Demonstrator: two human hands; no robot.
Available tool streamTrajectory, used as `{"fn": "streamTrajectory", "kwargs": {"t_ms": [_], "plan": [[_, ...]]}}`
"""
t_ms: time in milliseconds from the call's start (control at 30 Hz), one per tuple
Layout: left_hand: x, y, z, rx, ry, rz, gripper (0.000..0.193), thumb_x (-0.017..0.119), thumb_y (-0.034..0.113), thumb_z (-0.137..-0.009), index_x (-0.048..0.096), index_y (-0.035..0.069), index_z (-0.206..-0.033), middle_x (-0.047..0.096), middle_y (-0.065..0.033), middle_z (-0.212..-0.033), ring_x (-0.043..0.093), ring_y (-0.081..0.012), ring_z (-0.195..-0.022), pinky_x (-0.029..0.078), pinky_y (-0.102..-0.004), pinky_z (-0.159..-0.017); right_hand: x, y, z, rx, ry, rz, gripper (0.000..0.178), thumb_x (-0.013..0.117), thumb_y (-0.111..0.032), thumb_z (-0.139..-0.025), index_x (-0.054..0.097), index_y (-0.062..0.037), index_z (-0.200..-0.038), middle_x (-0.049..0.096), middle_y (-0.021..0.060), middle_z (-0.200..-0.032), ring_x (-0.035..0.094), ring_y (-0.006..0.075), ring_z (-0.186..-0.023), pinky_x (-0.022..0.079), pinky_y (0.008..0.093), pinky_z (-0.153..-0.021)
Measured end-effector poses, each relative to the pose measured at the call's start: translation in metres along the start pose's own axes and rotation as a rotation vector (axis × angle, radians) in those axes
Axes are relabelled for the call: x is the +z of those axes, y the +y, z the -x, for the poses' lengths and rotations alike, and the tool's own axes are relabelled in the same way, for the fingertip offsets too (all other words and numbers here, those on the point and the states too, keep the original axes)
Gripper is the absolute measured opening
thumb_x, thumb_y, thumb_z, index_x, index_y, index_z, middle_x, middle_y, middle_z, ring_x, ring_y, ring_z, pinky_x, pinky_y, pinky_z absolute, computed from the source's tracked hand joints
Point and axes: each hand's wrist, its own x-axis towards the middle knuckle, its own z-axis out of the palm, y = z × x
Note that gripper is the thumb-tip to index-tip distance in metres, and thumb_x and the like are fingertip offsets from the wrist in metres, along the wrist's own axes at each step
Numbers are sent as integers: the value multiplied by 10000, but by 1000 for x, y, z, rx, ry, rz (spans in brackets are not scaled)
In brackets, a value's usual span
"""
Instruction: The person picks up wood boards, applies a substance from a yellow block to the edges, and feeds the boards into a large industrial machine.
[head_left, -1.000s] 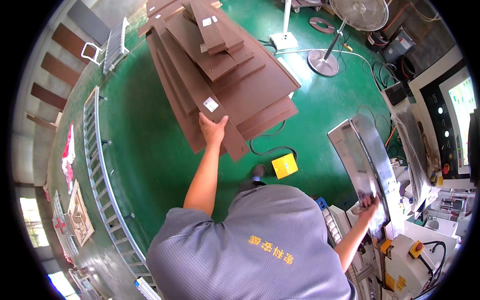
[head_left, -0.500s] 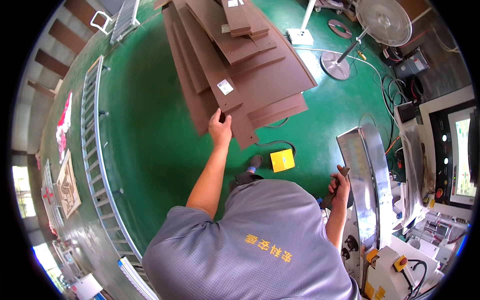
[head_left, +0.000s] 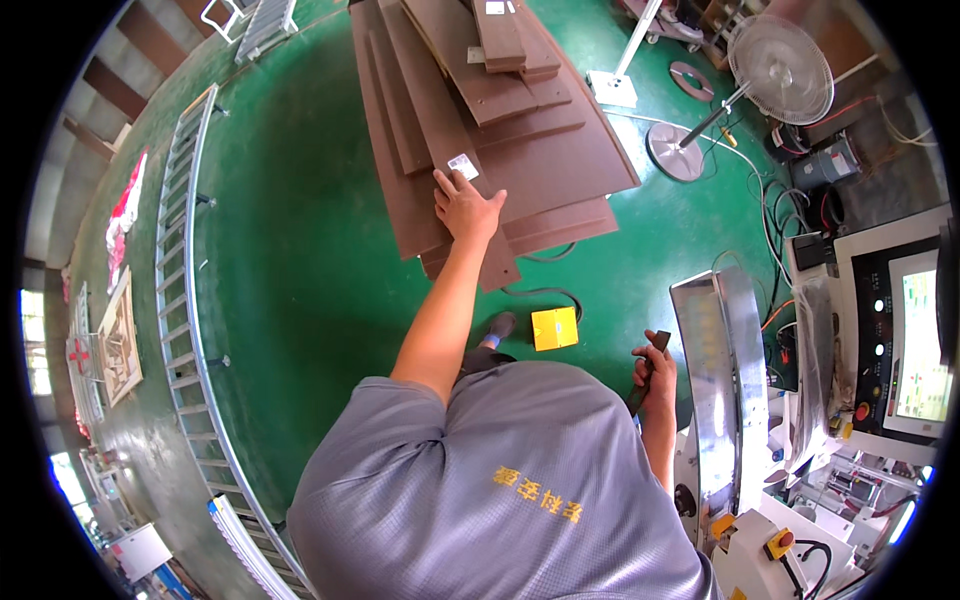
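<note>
My left hand (head_left: 468,208) lies with spread fingers on a long brown board (head_left: 437,135), its fingertips beside a white label (head_left: 462,166). This board is one of several in a loosely fanned stack, with a wide brown panel (head_left: 560,165) underneath. At my right side, my right hand (head_left: 655,378) is closed around a short dark brown strip (head_left: 662,341), whose upper end sticks out above the fingers. The strip's lower part is partly hidden by the hand.
A yellow box (head_left: 555,328) with a cable sits on the green floor near my foot. To the right stand a metal-covered machine (head_left: 705,350) and a control screen (head_left: 920,350). A pedestal fan (head_left: 782,68) stands far right; a roller conveyor (head_left: 168,290) runs along the left.
My left hand has slid forward from the board's near end to the label, and its fingers have spread. My right hand has shifted slightly left, still holding the strip.
</note>
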Motion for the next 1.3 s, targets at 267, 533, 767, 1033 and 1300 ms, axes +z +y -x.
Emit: {"fn": "streamTrajectory", "kwargs": {"t_ms": [267, 533, 767, 1033, 1300], "plan": [[-9, 18, -6, -153, -220, -73, 1057, 792, 315, -799, 209, -29, -1611, 38, -245, -1720, 252, -530, -1507, 358, -626, -1165, -17, 15, 18, -4, 52, -4, 455, 570, -78, -972, 520, -16, -1420, 646, 40, -800, 439, 64, -502, 334, 233, -422], [-47, -4, 16, -161, -352, -91, 1157, 816, 351, -778, 134, -16, -1637, -21, -200, -1740, 241, -504, -1525, 347, -597, -1192, -40, 27, 25, 39, 91, 22, 450, 584, -97, -954, 557, -23, -1397, 667, 24, -823, 487, 59, -533, 367, 222, -447], [-73, -91, 93, 108, -310, -41, 1205, 898, 362, -712, 204, -35, -1614, 17, -239, -1719, 423, -546, -1361, 438, -524, -1137, -34, 31, 1, 70, 5, 77, 455, 597, -125, -946, 561, 9, -1379, 657, 65, -851, 497, 91, -548, 382, 251, -450], [-80, -93, 162, 516, -209, -86, 931, 837, 65, -702, 446, 84, -1547, 315, -139, -1665, 426, -421, -1408, 386, -552, -1150, -11, 23, -21, 150, -253, 253, 446, 563, -111, -1005, 470, 16, -1422, 693, 160, -1037, 505, 124, -589, 412, 272, -479], [-85, -105, 271, 531, -79, 65, 659, 795, 72, -718, 657, 144, -1359, 521, -76, -1498, 378, -371, -1469, 216, -597, -1248, -15, 46, -6, 156, -447, 244, 441, 494, -181, -1075, 449, 1, -1475, 708, 155, -1070, 538, 135, -606, 466, 264, -540]]}}
